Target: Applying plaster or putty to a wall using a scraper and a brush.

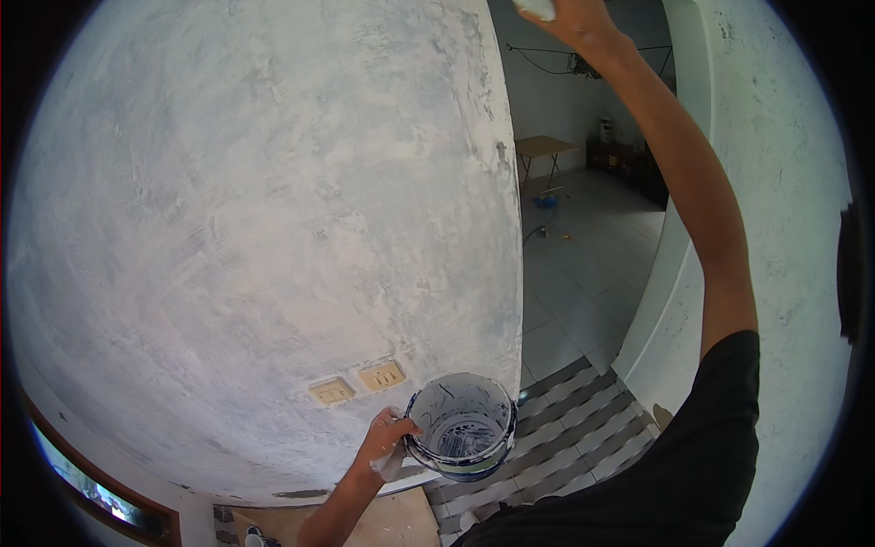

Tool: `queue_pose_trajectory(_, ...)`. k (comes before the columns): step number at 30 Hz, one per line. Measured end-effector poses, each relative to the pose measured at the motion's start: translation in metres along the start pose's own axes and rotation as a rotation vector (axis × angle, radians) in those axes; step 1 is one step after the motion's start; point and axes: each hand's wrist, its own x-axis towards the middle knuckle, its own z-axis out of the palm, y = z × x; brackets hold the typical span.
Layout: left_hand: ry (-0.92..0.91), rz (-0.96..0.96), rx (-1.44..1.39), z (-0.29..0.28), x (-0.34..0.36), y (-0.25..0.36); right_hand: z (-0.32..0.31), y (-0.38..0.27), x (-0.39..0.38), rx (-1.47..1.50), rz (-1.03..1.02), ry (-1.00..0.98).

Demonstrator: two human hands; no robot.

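My left hand is closed on the rim of a paint bucket, held low in front of the wall. White smears mark this hand and wrist. Dark streaks and pale paint coat the bucket's inside, with little to be seen at its bottom. High up, my right hand reaches to the upper edge of the view by the wall's end. Something white shows at its fingers, but the edge cuts it off, so its kind cannot be made out. The wall bears patchy white paint over grey.
Two cream wall sockets sit left of the bucket. Beyond the doorway stand a folding table and a dark cabinet. Striped tiles cover the floor below, beside a brown sheet. Another white wall rises at right.
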Motion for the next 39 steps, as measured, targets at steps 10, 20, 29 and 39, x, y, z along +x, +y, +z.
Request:
queue_pose_trajectory(10, -0.032, 0.015, -0.024, -0.006, 0.009, -0.003, 0.048, -0.043, -0.098, -0.327, 0.039, -0.041)
queue_pose_trajectory(20, -0.047, 0.014, -0.012, -0.01, 0.009, -0.003, 0.006, -0.068, -0.09, -0.019, 0.02, -0.066)
queue_pose_trajectory(29, -0.038, 0.021, -0.036, -0.01, 0.01, -0.005, 0.001, -0.013, -0.002, 0.535, 0.89, -0.786)
queue_pose_trajectory(39, -0.021, 0.018, -0.047, -0.01, 0.013, -0.007, 0.057, 0.096, 0.049, 0.707, 0.817, -0.422)
